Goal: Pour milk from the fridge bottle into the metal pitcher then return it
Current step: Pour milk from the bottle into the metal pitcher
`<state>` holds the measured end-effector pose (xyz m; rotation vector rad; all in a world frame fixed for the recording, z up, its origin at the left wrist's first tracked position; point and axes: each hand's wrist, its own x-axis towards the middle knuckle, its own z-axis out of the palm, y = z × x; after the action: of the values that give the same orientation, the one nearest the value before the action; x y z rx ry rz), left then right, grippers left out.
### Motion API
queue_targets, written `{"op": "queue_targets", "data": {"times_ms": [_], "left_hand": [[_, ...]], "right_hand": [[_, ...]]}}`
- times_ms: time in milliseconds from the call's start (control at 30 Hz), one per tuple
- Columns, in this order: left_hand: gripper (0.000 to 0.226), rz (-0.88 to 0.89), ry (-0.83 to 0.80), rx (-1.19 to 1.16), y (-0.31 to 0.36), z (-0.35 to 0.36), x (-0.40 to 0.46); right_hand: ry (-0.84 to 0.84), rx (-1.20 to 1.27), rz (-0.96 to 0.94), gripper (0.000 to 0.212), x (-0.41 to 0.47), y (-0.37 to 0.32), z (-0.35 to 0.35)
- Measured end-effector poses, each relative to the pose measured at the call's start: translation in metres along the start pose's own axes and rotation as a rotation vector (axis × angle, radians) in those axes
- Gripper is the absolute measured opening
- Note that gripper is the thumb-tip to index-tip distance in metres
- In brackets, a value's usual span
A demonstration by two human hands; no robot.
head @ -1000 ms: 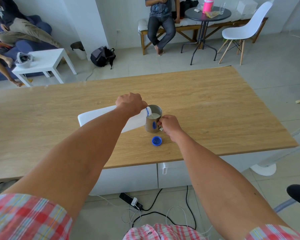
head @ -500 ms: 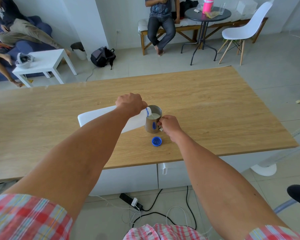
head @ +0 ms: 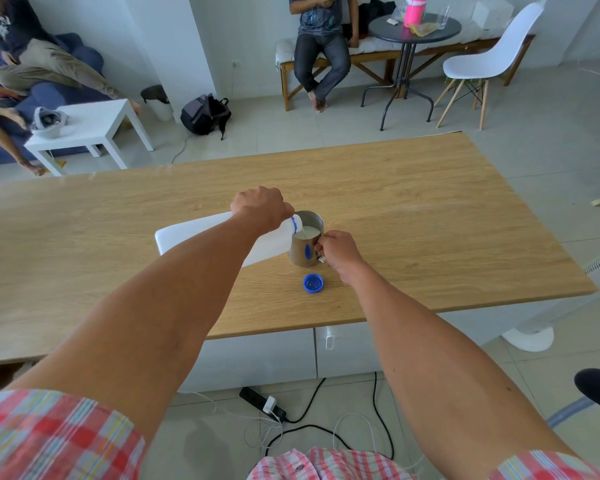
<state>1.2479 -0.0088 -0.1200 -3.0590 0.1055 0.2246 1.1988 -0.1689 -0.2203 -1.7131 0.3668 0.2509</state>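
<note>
1. the left hand (head: pixel 261 206) is gripping the white bottle (head: pixel 201 237), tipping its mouth over the pitcher (head: pixel 305 244).
2. milk is sitting in the pitcher, standing on the table (head: pixel 430 216).
3. the right hand (head: pixel 340 251) is pinching the pitcher's handle.
4. a blue cap (head: pixel 314 283) is lying just in front of the pitcher.

On the long light-wood table (head: pixel 430 209) stand one white plastic milk bottle (head: pixel 201 233), one small steel pitcher (head: pixel 303 249) and one round blue screw cap (head: pixel 314 283). Two bare hands: left hand (head: pixel 262 209), right hand (head: pixel 338 251). Beyond: one white moulded chair (head: pixel 489 60), one round dark café table (head: pixel 414 29), one black backpack (head: pixel 205 114), perhaps three seated people.
</note>
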Motion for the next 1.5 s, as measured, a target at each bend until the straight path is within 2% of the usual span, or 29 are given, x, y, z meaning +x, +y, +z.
{"op": "queue_targets", "data": {"times_ms": [1500], "left_hand": [[0.033,0.0,-0.012,0.025,0.0022,-0.0022,-0.0018]], "right_hand": [[0.01,0.006,0.012,0.022,0.002,0.0009,0.0009]]}}
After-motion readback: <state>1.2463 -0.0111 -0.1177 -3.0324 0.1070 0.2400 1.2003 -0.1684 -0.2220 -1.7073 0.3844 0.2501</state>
